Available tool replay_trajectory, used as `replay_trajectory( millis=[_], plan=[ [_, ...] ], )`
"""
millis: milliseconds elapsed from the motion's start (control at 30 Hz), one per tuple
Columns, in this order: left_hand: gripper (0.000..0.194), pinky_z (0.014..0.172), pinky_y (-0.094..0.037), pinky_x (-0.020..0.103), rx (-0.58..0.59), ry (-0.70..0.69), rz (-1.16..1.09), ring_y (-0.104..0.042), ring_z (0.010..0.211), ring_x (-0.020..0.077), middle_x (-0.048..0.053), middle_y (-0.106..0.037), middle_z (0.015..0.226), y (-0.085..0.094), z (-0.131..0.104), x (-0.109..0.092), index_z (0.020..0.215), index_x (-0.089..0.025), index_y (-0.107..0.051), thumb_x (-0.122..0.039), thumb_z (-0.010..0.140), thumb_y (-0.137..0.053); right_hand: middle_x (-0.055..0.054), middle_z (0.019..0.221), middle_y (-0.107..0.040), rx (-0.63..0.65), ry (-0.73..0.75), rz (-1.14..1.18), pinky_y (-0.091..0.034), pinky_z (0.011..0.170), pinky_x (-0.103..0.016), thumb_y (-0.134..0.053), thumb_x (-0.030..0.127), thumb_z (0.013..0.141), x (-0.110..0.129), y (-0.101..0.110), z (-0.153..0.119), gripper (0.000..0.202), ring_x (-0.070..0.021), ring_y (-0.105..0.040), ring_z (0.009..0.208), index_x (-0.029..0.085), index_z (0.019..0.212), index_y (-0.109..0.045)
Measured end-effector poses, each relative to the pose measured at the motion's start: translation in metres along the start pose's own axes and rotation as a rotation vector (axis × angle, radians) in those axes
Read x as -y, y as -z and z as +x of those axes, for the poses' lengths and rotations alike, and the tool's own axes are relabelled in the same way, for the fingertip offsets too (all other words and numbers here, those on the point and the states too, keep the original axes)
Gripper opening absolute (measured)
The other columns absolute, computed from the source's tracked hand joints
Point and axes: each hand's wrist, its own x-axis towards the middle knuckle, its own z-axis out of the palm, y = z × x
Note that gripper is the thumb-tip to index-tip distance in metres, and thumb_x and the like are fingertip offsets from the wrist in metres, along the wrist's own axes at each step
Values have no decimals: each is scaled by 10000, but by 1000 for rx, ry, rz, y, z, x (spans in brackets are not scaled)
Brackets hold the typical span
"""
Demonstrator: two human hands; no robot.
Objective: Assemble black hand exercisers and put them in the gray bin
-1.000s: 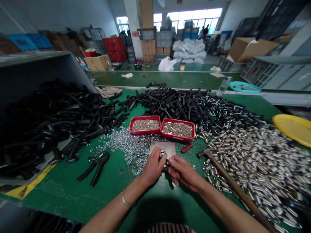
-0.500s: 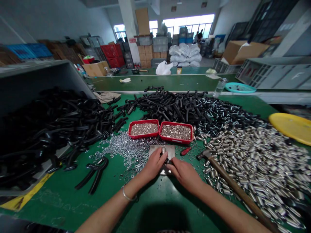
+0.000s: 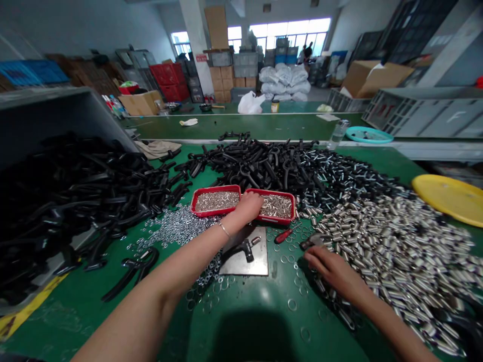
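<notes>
My left hand (image 3: 249,207) reaches into the right red tray (image 3: 277,219), which holds small shiny metal pieces. Its fingers curl down among them, and the fingertips are hidden. On the steel plate (image 3: 258,264) lies a black handle part (image 3: 247,250), with a metal spring (image 3: 256,240) beside its end. At the right, my right hand (image 3: 330,269) is closed around the hammer (image 3: 315,240) just behind its head. Hand and forearm cover most of the handle. A red screwdriver (image 3: 284,236) rests between the plate and the hammer.
A second red tray (image 3: 217,213) stands at the left. Steel nuts (image 3: 171,226) and loose rings (image 3: 292,304) are scattered about. Metal cylinders (image 3: 400,251) heap at the right, black parts (image 3: 260,163) behind. Two joined black handles (image 3: 136,269) lie left, before a grey bin (image 3: 109,113).
My left hand has left the black part and moved up into the right tray. My right hand has moved right onto the hammer. The black part and spring now lie on the plate.
</notes>
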Motion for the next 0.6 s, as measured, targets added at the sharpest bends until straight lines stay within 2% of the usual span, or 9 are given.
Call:
replay_trajectory(
  millis=[100, 200, 300, 400, 500, 600],
  plan=[
    [119, 841, -479, 370, 77, 1, 7, -653, 876, 260, 160, -700, 903, -9, 17, 5, 817, -115, -714, -63, 812, -607, -105, 1031, -656, -166, -71, -156, -485, 820, -378, -366, 409, 1020, -17, 6, -15, 311, -246, -634, 911, 221, 1043, -612],
    [197, 811, -482, 357, 84, -13, 27, -663, 878, 253, 165, -699, 969, -16, 12, 8, 898, -123, -717, -56, 851, -538, -129, 1020, -630, -239, -96, -393, -479, 822, -407, -428, 398, 989, -29, 5, -30, 283, -282, -609, 927, 206, 1066, -621],
    [266, 869, -468, 382, 68, -17, 55, -654, 950, 258, 174, -685, 1038, -17, 5, 9, 965, -127, -713, -54, 888, -469, -134, 985, -628, -211, -94, -514, -472, 817, -415, -443, 327, 972, -36, 0, -35, 262, -295, -591, 924, 199, 1131, -608],
    [237, 950, -426, 441, 41, -40, 68, -629, 1026, 287, 179, -682, 1027, -16, 5, 8, 959, -128, -716, -76, 890, -495, -146, 995, -642, -189, -107, -500, -468, 801, -392, -420, 282, 967, -39, -4, -28, 281, -291, -599, 943, 180, 1167, -589],
    [198, 959, -412, 452, -8, -49, 44, -620, 1033, 294, 179, -676, 1023, -15, 7, 7, 937, -123, -710, -87, 885, -522, -154, 995, -666, -152, -161, -393, -466, 762, -364, -466, 361, 943, -44, 1, -12, 299, -280, -629, 915, 157, 1115, -600],
    [197, 938, -423, 438, -85, 4, 2, -607, 1055, 299, 199, -658, 1065, -13, 6, 6, 959, -100, -682, -115, 919, -489, -121, 882, -685, -67, -292, -281, -439, 649, -326, -468, 464, 929, -48, 18, 4, 332, -243, -645, 761, 172, 966, -621]
  ],
)
